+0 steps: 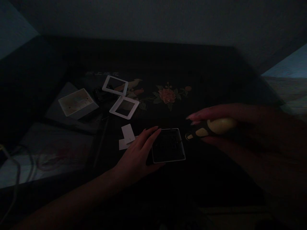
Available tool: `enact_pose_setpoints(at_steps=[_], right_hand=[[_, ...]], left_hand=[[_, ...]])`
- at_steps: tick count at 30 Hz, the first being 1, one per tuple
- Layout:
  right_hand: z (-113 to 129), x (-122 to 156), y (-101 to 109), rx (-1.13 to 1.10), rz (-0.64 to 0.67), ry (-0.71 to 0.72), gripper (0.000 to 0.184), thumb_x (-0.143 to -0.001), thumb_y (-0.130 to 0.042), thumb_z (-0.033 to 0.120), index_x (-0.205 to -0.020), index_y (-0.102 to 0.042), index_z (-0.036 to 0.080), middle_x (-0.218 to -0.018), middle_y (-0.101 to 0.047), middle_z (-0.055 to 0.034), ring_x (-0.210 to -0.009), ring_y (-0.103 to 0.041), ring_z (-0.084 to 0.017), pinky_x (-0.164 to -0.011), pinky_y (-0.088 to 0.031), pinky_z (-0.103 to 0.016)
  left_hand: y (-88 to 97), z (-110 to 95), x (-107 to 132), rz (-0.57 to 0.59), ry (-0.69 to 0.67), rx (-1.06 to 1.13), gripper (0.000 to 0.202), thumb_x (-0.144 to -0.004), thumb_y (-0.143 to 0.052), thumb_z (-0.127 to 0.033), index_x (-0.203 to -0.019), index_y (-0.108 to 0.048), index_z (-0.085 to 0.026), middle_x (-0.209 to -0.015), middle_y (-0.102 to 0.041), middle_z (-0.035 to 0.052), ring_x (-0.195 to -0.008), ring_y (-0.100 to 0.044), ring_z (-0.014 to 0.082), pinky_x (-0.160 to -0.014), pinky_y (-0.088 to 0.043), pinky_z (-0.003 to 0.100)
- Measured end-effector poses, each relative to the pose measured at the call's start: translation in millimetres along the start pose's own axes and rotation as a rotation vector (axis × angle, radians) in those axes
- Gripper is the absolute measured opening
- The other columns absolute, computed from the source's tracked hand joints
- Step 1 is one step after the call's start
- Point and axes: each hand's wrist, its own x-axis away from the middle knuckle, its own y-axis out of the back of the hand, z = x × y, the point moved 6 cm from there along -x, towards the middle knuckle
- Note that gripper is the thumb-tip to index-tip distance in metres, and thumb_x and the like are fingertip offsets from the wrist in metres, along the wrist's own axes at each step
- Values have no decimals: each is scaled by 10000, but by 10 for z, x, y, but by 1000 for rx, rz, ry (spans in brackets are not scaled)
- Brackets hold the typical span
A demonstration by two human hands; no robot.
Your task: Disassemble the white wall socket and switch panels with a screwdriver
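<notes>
Head view, dim: the left hand [140,148] holds the box [168,146] at its left side, fingers along the far edge, thumb at the near one. Right of those fingers, the right hand [254,131] grips what looks like a screwdriver [222,126]. The box lies face-open on the bench [211,86]. Left of the left fingers lie white cards [128,133]; farther beyond, two frames [114,107] lie unfitted, near a carton [77,102].

Dim light; dark tabletop [216,70] with 1 large reddish flower [167,95] motif; plain grey wall [144,19] behind.
</notes>
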Motion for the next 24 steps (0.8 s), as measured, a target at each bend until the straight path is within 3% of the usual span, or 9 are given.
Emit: enact_pose_setpoints(at_steps=[2, 5, 8, 11, 13, 16, 19, 22, 24], right_hand=[[45, -24, 2, -25, 49, 74, 305, -946, -581, 275, -1241, -613, 342, -1174, -715, 35, -1020, -703, -206, -868, -594, -333], [139, -74, 31, 55, -21, 171, 260, -917, -637, 267, -1178, -647, 264, -1216, -656, -29, -1146, -629, -223, -939, -554, -320], [216, -104, 21, 170, -121, 202, 232, -886, -697, 341, -1071, -702, 200, -985, -646, -60, -925, -672, -217, -778, -583, -313], [223, -90, 33, 177, -177, 173, 199, -908, -671, 264, -1098, -712, 224, -910, -666, -25, -835, -684, -182, -754, -584, -283], [192, -65, 53, 164, -140, 154, 262, -930, -630, 232, -1185, -680, 269, -1003, -702, 1, -908, -694, -175, -825, -582, -269], [145, -30, 52, 118, 17, 162, 324, -973, -560, 281, -1285, -608, 353, -1167, -709, 54, -1029, -690, -177, -892, -577, -276], [137, -31, 23, 70, 100, 172, 315, -982, -553, 308, -1292, -595, 341, -1233, -691, 40, -1132, -659, -190, -947, -562, -294], [181, -67, 27, 143, -30, 194, 322, -930, -635, 413, -1196, -670, 235, -1135, -675, -53, -1071, -666, -223, -868, -585, -315], [197, -77, 45, 200, -127, 189, 307, -930, -641, 385, -1170, -695, 201, -1022, -671, -61, -946, -686, -207, -791, -595, -312]], left_hand=[[2, 3, 5, 2, 5, 1, 985, -797, -768, -311, -1539, -121, -313, -1552, -368, 171, -1407, -424, 402, -1087, -453, 628], [4, 1, 17, 6, 0, 1, 976, -807, -760, -310, -1541, -117, -310, -1554, -363, 177, -1411, -418, 405, -1084, -456, 626], [4, -1, 21, 8, -4, 2, 985, -806, -759, -306, -1545, -108, -317, -1557, -357, 178, -1413, -413, 413, -1079, -455, 636], [2, 3, 14, 7, 4, 5, 999, -796, -764, -303, -1547, -105, -325, -1555, -363, 170, -1404, -425, 415, -1075, -454, 642], [4, 2, 8, 1, 1, 6, 989, -800, -759, -305, -1547, -111, -322, -1552, -370, 169, -1403, -428, 413, -1077, -450, 645], [9, -2, 6, -11, -15, 2, 968, -810, -749, -304, -1546, -121, -309, -1549, -375, 173, -1404, -426, 412, -1081, -447, 644], [2, 6, 8, -3, -12, -2, 971, -802, -758, -302, -1546, -133, -293, -1553, -369, 179, -1411, -414, 414, -1086, -446, 636], [-4, 14, 11, 3, -5, -3, 968, -806, -757, -315, -1549, -138, -290, -1561, -360, 178, -1418, -404, 415, -1095, -435, 637], [-7, 23, 14, 6, 11, -3, 967, -807, -754, -315, -1551, -136, -298, -1565, -358, 171, -1415, -407, 417, -1092, -437, 639]])
